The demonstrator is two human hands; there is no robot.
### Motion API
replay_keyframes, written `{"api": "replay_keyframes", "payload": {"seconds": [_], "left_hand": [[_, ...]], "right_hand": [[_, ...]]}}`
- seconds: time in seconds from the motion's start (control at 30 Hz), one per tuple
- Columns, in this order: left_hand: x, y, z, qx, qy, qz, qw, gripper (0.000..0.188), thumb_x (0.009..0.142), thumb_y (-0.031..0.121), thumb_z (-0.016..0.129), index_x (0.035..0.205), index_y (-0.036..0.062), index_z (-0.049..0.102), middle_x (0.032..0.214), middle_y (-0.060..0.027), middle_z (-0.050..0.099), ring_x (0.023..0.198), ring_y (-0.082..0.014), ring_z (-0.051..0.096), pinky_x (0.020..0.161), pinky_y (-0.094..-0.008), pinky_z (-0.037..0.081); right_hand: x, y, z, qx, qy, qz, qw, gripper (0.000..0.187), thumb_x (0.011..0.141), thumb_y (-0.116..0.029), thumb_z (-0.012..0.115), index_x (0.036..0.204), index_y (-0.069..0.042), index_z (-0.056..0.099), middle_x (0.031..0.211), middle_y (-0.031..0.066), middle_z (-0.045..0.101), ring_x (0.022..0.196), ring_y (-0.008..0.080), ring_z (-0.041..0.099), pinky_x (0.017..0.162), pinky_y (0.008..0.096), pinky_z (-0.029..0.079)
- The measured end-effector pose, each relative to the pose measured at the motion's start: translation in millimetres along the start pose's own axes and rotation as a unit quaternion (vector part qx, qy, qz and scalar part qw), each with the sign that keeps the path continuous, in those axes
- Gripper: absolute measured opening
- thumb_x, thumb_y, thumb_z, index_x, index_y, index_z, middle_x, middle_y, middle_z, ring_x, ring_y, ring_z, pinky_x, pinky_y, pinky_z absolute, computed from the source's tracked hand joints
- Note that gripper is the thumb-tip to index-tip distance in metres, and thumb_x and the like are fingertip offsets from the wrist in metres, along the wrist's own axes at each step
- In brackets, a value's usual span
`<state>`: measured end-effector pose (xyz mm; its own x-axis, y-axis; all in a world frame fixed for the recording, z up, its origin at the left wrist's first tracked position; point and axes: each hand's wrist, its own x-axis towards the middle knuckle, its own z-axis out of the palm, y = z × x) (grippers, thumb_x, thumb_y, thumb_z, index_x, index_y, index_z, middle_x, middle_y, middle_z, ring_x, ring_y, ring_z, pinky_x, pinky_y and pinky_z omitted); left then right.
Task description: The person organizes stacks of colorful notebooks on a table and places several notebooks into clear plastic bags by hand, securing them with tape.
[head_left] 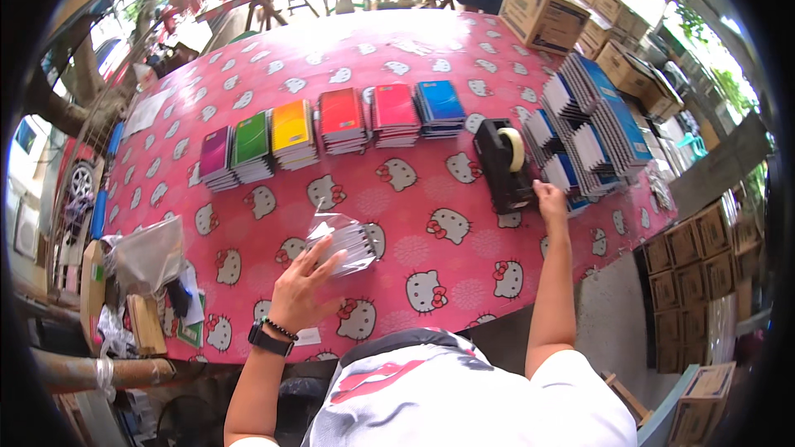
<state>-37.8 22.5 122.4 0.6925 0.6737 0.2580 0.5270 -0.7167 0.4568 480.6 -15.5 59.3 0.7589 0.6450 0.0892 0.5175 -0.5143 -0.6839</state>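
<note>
My left hand (305, 288) rests with spread fingers against a small stack of spiral notebooks in a clear plastic bag (354, 247). The bag's loose flap sticks up on the far side. To the right, my right hand (551, 200) has its fingers pinched together beside the near end of a black tape dispenser (490, 167). Whatever is between those fingers is too small to make out. A pale roll of tape (517, 151) sits in the dispenser. Beyond the hands runs a row of spiral notebook stacks: purple (217, 153), green (251, 141), yellow (291, 126), red (341, 112), pink (394, 108) and blue (440, 103).
Taller piles of blue spiral notebooks (609, 108) stand just right of the dispenser. Clear plastic bags (151, 255) lie at the left edge of the pink patterned table (422, 190). A cardboard box (542, 12) occupies the far right corner; more cartons (696, 261) are stacked beside the table.
</note>
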Motion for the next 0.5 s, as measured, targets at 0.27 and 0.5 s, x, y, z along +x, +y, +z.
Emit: {"api": "replay_keyframes", "payload": {"seconds": [0.27, 0.5], "left_hand": [[3, 1, 2, -0.013, -0.004, -0.002, 1.000, 0.080, 0.055, 0.019, 0.078, 0.129, 0.0245, 0.048, 0.140, -0.0048, 0.039, 0.112, -0.0341, 0.052, 0.095, -0.0440, 0.045], [-1, 1, 1, -0.013, 0.003, -0.014, 1.000, 0.081, 0.054, 0.018, 0.078, 0.129, 0.0250, 0.048, 0.139, -0.0043, 0.039, 0.112, -0.0336, 0.052, 0.093, -0.0428, 0.047]], "right_hand": [[-1, -3, 8, 0.193, 0.007, -0.079, 0.978, 0.022, 0.083, -0.021, 0.067, 0.082, 0.001, 0.067, 0.072, 0.0044, 0.064, 0.070, 0.0116, 0.057, 0.067, 0.0265, 0.045], [-65, 9, 7, 0.261, -0.046, 0.088, 0.960, 0.012, 0.085, -0.016, 0.064, 0.083, -0.005, 0.060, 0.070, 0.0026, 0.059, 0.055, 0.0113, 0.050, 0.050, 0.0226, 0.038]]}}
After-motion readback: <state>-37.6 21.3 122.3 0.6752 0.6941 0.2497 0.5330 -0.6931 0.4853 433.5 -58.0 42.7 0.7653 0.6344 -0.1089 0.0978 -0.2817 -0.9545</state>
